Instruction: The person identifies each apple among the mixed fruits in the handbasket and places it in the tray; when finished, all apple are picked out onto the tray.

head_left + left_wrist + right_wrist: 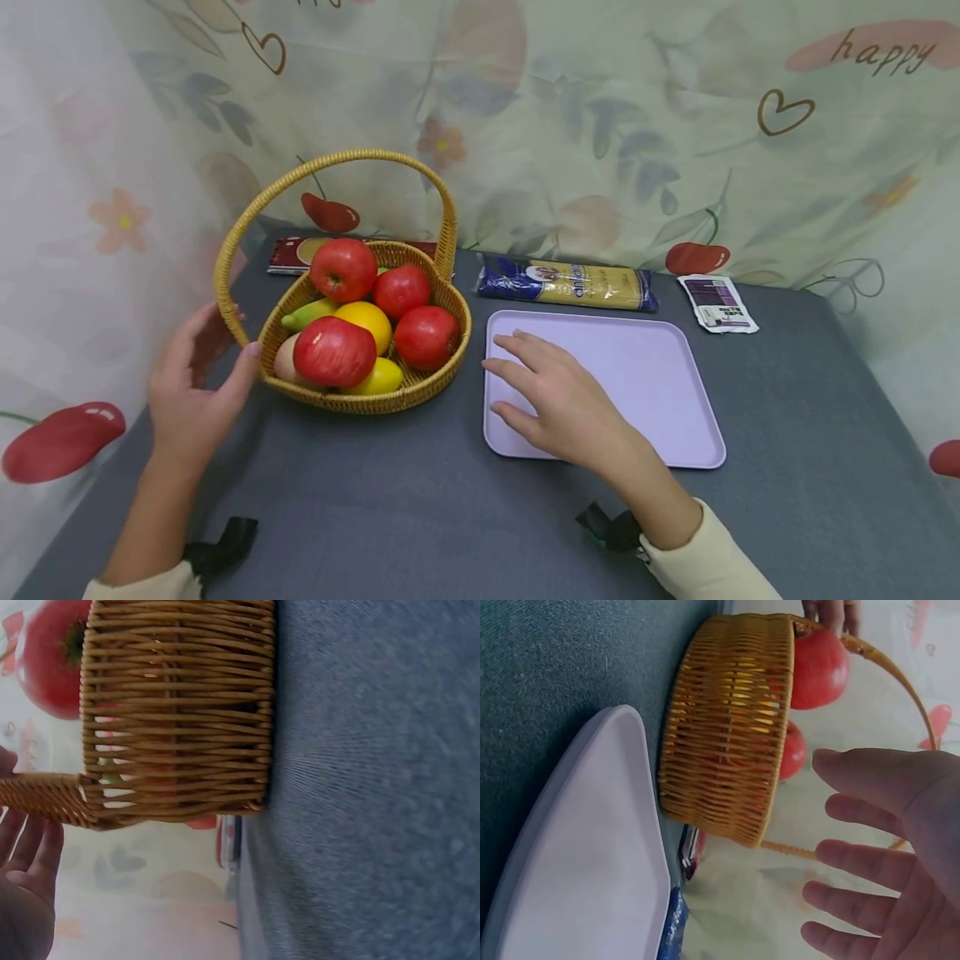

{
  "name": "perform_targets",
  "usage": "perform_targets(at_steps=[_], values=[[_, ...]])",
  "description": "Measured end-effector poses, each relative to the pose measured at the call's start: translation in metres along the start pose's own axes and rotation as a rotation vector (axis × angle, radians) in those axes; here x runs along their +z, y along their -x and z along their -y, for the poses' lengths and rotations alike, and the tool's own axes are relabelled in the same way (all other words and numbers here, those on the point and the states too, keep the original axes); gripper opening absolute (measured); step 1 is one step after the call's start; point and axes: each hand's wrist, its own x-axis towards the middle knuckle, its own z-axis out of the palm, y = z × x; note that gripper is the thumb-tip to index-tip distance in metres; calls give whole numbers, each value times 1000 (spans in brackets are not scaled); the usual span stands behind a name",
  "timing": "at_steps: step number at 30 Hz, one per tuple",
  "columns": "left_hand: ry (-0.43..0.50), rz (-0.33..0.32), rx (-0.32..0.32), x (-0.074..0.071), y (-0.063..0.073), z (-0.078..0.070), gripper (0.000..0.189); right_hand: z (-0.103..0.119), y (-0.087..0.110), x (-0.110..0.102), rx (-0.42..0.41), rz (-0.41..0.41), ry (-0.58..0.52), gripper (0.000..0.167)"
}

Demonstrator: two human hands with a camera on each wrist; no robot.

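Observation:
A wicker basket (375,404) with a tall arched handle (360,156) stands at the left of the table. My left hand (191,400) holds the handle near its left foot, thumb in front and fingers behind. Piled inside are several red apples (334,352), an orange-yellow round fruit (367,323), a lemon-yellow fruit (382,377), a green fruit (307,314) and a tan rounded item (287,364), partly hidden. Right of the basket, my right hand (562,396) hovers over the left part of a pale purple tray (660,375), its fingers spread and holding nothing.
Along the back edge lie a dark red packet (288,256) partly behind the basket, a blue and yellow pasta bag (566,283) behind the tray, and a white and purple pouch (717,304). A printed curtain (555,125) hangs behind the grey table (420,500).

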Motion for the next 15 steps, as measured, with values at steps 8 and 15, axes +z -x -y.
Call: perform_targets(at_steps=[8, 15], values=[[58, 24, -114, -3, 10, 28, 57, 7, -9, 6, -13, 38, -12, 45], [45, 33, -187, -3, 16, 37, 58, 15, -24, 16, -117, 44, 18, 45]])
